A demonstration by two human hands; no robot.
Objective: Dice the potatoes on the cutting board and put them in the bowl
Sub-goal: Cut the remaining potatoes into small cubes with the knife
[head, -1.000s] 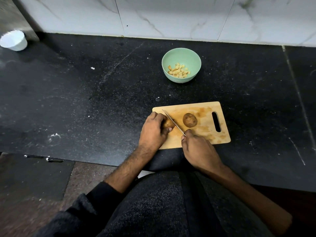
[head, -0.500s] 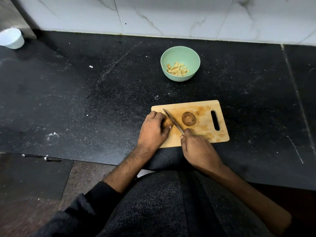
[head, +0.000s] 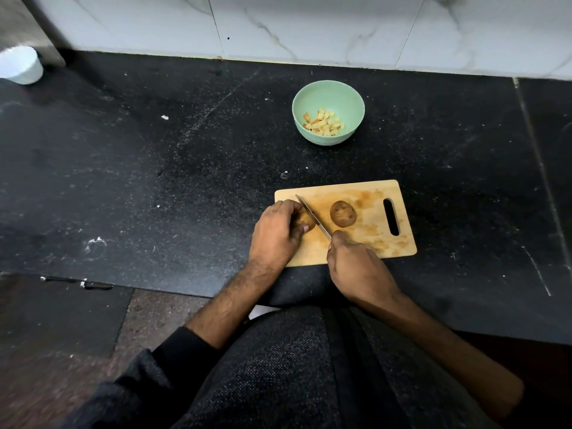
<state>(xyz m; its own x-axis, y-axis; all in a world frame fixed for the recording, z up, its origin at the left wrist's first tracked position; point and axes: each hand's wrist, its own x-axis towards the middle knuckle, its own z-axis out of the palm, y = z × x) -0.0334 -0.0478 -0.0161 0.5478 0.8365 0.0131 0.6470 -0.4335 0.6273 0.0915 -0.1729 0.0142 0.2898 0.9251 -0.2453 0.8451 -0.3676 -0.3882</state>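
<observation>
Left grip: the left hand [head: 275, 233] curls over a small brown-skinned potato piece [head: 305, 219] at the left end of the pale rectangular wooden cutting board [head: 365, 243], fingers clamped on it from above.
Right grip: the right hand [head: 356, 267] is wrapped around the handle of a slim steel knife [head: 312, 215]; the handle itself is hidden in the fist.
Blade: it runs diagonally away from the person, lying just beside the held piece on its right side.
Second potato: a round whole brown potato [head: 343, 213] sits near the middle of the board, apart from both hands.
Bowl: a mint-green round bowl [head: 328, 97] stands on the black speckled stone worktop [head: 154, 165] beyond the board, holding pale diced pieces [head: 323, 123].
Handling: the potato looks firm and dense, rounded enough to roll; cut faces are likely damp and slippery. Best pinned low, fingertips tucked back from the blade.
Progress: dicing seems partly done.
</observation>
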